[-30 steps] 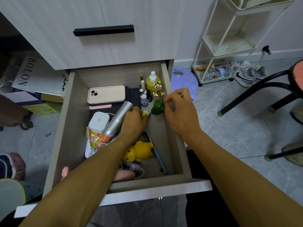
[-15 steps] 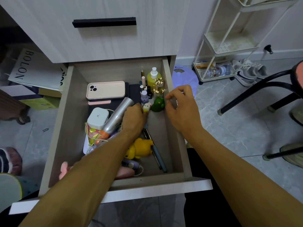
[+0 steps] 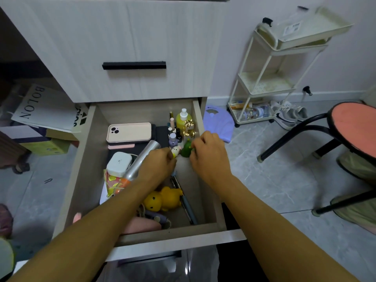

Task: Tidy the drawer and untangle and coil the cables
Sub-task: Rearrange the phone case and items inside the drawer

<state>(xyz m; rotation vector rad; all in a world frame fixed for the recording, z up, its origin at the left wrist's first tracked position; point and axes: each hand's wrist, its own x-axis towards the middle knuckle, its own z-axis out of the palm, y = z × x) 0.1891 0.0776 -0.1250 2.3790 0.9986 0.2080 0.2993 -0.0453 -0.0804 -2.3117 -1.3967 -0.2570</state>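
At the bottom of the frame we see the open wooden drawer [image 3: 209, 197], with a yellow rubber bear toy [image 3: 162, 200] lying low in the middle. Above it our left hand [image 3: 156, 165] pinches a small cream figurine [image 3: 176, 151], and our right hand [image 3: 209, 153] curls its fingers round a green frog figurine [image 3: 186, 150]; the hands sit close but apart. We judge the crowded little bottles [image 3: 175, 131] just beyond could topple if we nudge them. No cable is clearly visible to us.

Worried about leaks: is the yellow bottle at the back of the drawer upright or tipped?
Upright. The yellow bottle stands in the drawer's back right corner, white cap pointing up.
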